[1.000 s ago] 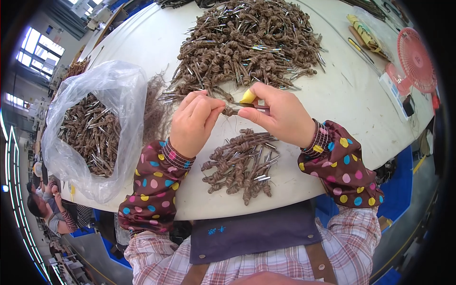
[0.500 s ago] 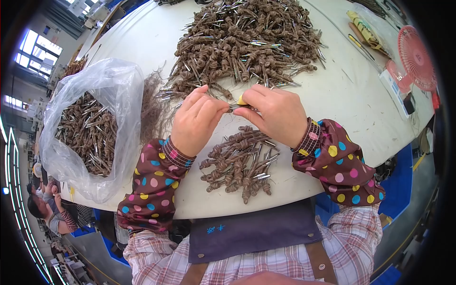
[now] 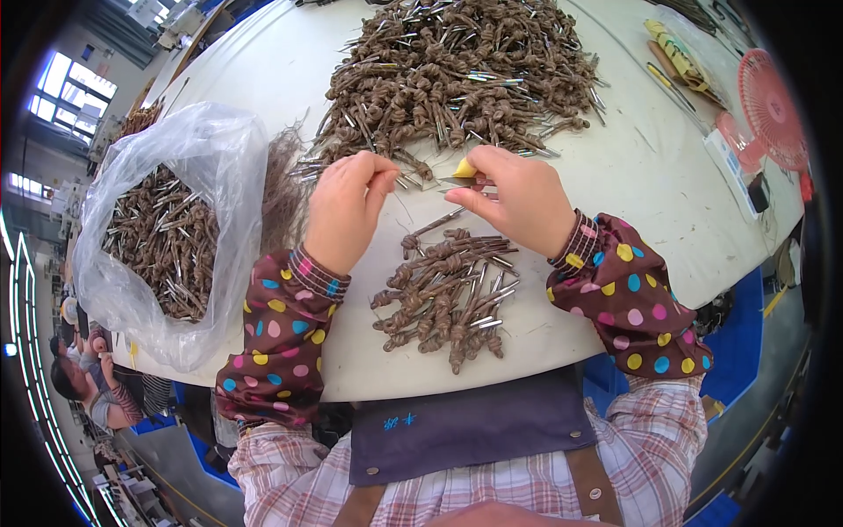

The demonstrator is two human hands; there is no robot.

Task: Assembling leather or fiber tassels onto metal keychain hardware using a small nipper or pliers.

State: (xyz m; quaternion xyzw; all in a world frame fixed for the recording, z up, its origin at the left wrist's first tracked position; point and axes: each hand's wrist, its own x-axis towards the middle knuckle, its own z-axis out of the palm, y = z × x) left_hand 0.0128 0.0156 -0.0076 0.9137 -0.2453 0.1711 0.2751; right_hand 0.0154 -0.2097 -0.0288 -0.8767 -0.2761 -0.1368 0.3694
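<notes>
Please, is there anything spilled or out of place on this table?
A wispy tangle of loose brown threads lies between the clear plastic bag and the left hand; it looks stray beside the compactly knotted cords.

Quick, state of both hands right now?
Left hand: closed in a pinch; whether it holds anything cannot be told.
Right hand: closed, holding what look like small thread snips.

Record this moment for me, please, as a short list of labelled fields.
Left hand: curled; whether it holds anything is unclear
Right hand: holds a small pointed metal tool
Near pile: knotted brown cords with metal tips
Far pile: larger, similar cords, beyond the hands
Plastic bag: open, at left, holding similar cords
Fan: pink, at right
</notes>
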